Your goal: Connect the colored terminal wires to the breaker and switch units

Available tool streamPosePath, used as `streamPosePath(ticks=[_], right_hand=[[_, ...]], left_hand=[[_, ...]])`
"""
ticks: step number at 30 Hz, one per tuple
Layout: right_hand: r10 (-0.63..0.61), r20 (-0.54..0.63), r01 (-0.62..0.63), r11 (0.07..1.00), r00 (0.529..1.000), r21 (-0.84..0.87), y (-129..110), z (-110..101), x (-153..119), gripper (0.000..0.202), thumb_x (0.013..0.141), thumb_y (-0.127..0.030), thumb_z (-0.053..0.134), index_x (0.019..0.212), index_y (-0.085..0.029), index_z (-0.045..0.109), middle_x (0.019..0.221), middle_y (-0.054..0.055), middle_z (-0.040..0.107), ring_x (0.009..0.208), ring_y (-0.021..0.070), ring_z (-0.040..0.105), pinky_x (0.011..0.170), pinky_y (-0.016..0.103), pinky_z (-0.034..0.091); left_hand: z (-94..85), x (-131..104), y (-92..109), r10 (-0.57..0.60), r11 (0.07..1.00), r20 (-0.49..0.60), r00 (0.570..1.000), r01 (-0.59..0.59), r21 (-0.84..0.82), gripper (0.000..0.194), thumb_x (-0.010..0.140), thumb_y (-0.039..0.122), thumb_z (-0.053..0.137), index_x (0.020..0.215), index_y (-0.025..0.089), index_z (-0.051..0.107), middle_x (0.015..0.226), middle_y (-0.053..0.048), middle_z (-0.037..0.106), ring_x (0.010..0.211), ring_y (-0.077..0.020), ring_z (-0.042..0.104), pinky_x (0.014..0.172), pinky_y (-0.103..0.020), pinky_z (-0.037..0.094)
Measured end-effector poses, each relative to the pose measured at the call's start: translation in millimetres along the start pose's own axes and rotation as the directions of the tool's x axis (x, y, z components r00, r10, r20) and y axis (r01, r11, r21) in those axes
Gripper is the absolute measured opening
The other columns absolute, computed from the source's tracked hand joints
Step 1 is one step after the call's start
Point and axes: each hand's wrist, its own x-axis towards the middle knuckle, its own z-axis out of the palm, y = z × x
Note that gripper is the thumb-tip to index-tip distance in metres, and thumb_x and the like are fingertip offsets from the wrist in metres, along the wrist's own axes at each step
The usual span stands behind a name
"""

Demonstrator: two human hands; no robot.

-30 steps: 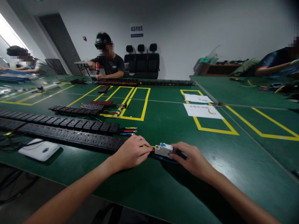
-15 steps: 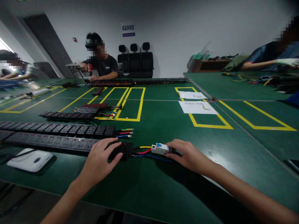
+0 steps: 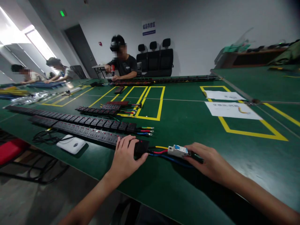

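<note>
Pale walls (image 3: 211, 37) and a bright window (image 3: 38, 40) are seen behind a green table (image 3: 185, 125) marked with yellow tape. At the far left, two people are seated by blue bars, and a red seat (image 3: 11, 151) is partly seen below the table edge. A white box (image 3: 72, 145) is set near that edge, with black cable (image 3: 47, 137) beside it.

Next, a near strip (image 3: 84, 132) of sockets is laid lengthwise, with a rear strip (image 3: 103, 122) just behind it; the rear strip's wires are ended in lugs. Shorter strips (image 3: 93, 110) are placed farther back. Beyond them, a red drill (image 3: 112, 68) is held by a co-worker (image 3: 127, 65).

The right end of the near strip is covered by the left hand (image 3: 124, 156), palm down, half open, fingers spread across the top and thumb by the near edge; how firmly it is pressed cannot be told. From that end, yellow, red and blue wires (image 3: 161, 152) are led rightward, the yellow and red ones to the breaker (image 3: 177, 151). The breaker's right end is pinched between thumb and fingers of the right hand (image 3: 208, 157). Farther right, two paper sheets (image 3: 234, 111) are laid.

By judgement, the breaker is being positioned against the steadied strip; for any further shift, slack in the wires and a steady strip end are called for
</note>
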Motion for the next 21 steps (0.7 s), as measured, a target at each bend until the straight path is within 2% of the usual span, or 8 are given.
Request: streamPosePath(ticks=[5,8,11,21], right_hand=[[-0.033,0.011,0.033,0.999,0.999,0.005,-8,16,14,0.021,0.097,-0.023,0.058,0.115,-0.02,0.067,0.101,0.01,0.072,0.089,0.0228,0.069,0.078,0.036,0.057],[-0.044,0.038,0.044,0.999,0.998,0.013,-16,25,28,0.019,0.095,-0.021,0.06,0.112,-0.02,0.068,0.104,0.01,0.072,0.092,0.0234,0.068,0.081,0.037,0.057],[-0.051,0.055,0.05,0.998,0.997,0.027,-23,32,42,0.018,0.094,-0.018,0.062,0.112,-0.019,0.068,0.104,0.01,0.072,0.093,0.0228,0.068,0.082,0.036,0.056],[-0.085,0.056,0.084,0.996,0.995,0.023,-42,57,73,0.015,0.092,-0.016,0.067,0.107,-0.017,0.069,0.102,0.009,0.072,0.092,0.0217,0.065,0.082,0.034,0.053]], left_hand=[[-2.9,-2,-15,-0.005,1.0,-0.053,0.999,0.006,0.02,0.038,0.082,0.033,0.068,0.115,0.017,0.058,0.127,-0.018,0.06,0.125,-0.0386,0.054,0.115,-0.068,0.033],[-6.7,-3,-30,-0.022,1.0,-0.057,0.998,0.022,0.007,0.037,0.083,0.032,0.065,0.115,0.016,0.058,0.129,-0.018,0.057,0.124,-0.0371,0.054,0.112,-0.063,0.041],[-11.1,-4,-47,-0.017,1.0,-0.042,0.999,0.017,0.007,0.036,0.085,0.033,0.064,0.116,0.016,0.057,0.128,-0.018,0.056,0.124,-0.0358,0.054,0.108,-0.059,0.046],[-22.4,-5,-99,-0.029,0.999,0.041,0.999,0.028,0.022,0.039,0.086,0.045,0.061,0.115,0.018,0.058,0.129,-0.016,0.056,0.124,-0.0353,0.055,0.107,-0.054,0.048]])
